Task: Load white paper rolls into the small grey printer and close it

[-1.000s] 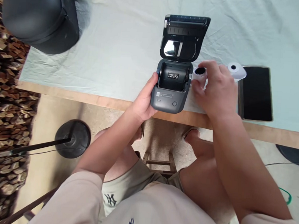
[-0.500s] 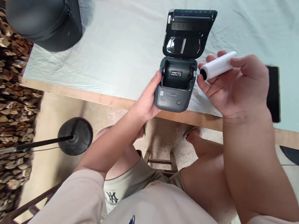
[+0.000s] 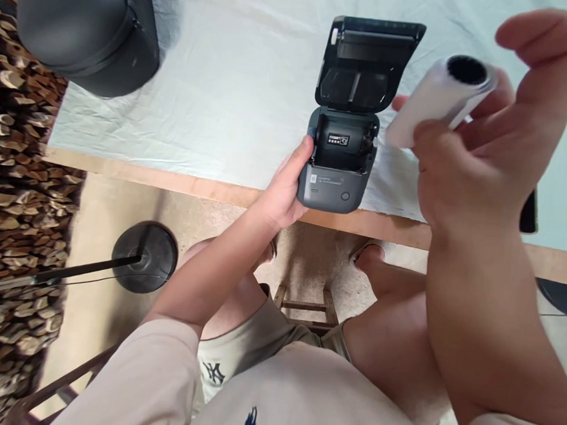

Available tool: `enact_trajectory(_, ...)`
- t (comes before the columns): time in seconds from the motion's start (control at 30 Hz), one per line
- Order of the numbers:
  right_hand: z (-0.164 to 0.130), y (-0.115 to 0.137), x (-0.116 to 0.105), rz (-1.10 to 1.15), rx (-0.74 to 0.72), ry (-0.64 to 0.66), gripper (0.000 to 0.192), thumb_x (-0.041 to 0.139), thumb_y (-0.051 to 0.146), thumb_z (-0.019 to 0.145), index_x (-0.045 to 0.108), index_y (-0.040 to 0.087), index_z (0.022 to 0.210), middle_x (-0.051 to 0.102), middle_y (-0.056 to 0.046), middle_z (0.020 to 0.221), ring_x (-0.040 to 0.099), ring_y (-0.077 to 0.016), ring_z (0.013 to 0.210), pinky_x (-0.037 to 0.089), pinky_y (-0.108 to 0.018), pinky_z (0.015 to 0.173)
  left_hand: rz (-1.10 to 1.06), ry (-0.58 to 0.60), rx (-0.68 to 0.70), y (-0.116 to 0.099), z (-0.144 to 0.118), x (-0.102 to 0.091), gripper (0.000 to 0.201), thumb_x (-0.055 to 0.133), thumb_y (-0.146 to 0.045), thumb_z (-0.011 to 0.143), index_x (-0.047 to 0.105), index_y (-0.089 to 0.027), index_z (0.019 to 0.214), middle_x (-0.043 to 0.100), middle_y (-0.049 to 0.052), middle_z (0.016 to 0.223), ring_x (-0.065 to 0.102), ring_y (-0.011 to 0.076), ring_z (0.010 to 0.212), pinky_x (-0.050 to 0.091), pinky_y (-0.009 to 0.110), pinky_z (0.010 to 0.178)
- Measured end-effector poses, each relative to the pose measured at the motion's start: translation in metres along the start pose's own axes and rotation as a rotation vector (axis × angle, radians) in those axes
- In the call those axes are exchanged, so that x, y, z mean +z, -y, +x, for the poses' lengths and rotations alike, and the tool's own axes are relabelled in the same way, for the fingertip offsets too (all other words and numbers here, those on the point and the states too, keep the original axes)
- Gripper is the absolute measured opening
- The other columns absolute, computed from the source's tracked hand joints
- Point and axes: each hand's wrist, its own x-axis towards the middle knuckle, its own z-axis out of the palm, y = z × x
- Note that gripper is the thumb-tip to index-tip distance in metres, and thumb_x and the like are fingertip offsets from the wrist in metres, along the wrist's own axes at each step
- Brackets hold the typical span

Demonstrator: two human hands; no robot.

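Observation:
A dark grey portable label printer [image 3: 336, 189] is at the table's front edge, its lid [image 3: 369, 66] raised and its paper bay showing nothing loaded. My left hand [image 3: 288, 187] grips its left side, thumb along the edge. To the right, my right hand [image 3: 492, 149] holds a white paper roll [image 3: 427, 99] between thumb and fingers. The roll is tilted, its dark hollow core facing up and away. A gap separates it from the printer. Index finger and another finger of that hand stick out, off the roll.
A black rounded case [image 3: 90, 30] stands at the table's far left. A dark flat device [image 3: 529, 213] lies partly hidden behind my right wrist. The pale cloth [image 3: 224, 85] covers the table. Below are a round black stand base [image 3: 144, 258] and stacked firewood [image 3: 15, 220].
My right hand has turned over and lifted the paper roll, so its other end now faces up. The printer has shifted slightly right in view, still in my left hand.

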Motion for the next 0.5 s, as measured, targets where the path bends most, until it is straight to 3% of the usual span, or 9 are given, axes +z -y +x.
enact_trajectory(0.13,-0.009,0.018,0.007,-0.133,-0.2,-0.015,0.051,0.073,0.031,0.088,0.061,0.039,0.138,0.076,-0.006,0.129,0.082,-0.0339,0.12,0.07,-0.057,0.106,-0.012,0.001,0.05,0.004,-0.001,0.0,0.037,0.069,-0.06,0.117,0.083,-0.031,0.135,0.093,0.004,0.134,0.075,0.0353,0.161,0.07,0.044,0.129)
enact_trajectory(0.27,-0.006,0.017,0.013,-0.425,-0.106,0.138,0.038,0.065,0.017,0.092,0.068,0.033,0.126,0.085,-0.008,0.13,0.084,-0.0356,0.122,0.06,-0.064,0.125,0.02,0.01,0.108,0.008,-0.003,0.0,0.026,0.076,-0.051,0.115,0.083,-0.026,0.119,0.093,0.005,0.133,0.074,0.0356,0.163,0.069,0.043,0.13)
enact_trajectory(0.37,-0.005,0.01,0.013,-0.523,-0.111,0.159,0.023,0.061,0.019,0.101,0.071,0.033,0.116,0.087,-0.007,0.136,0.083,-0.036,0.127,0.06,-0.062,0.124,0.031,0.027,0.12,0.008,-0.003,0.0,0.022,0.076,-0.047,0.115,0.081,-0.026,0.118,0.093,0.004,0.131,0.076,0.0347,0.16,0.07,0.043,0.127)
enact_trajectory(0.5,-0.01,-0.002,0.018,-0.514,-0.33,0.052,0.018,0.061,0.028,0.114,0.075,0.033,0.105,0.088,-0.005,0.124,0.08,-0.0327,0.121,0.062,-0.055,0.109,-0.025,0.027,0.104,0.005,0.001,-0.002,0.03,0.076,-0.053,0.114,0.08,-0.023,0.119,0.093,0.006,0.124,0.078,0.0356,0.157,0.072,0.043,0.122)
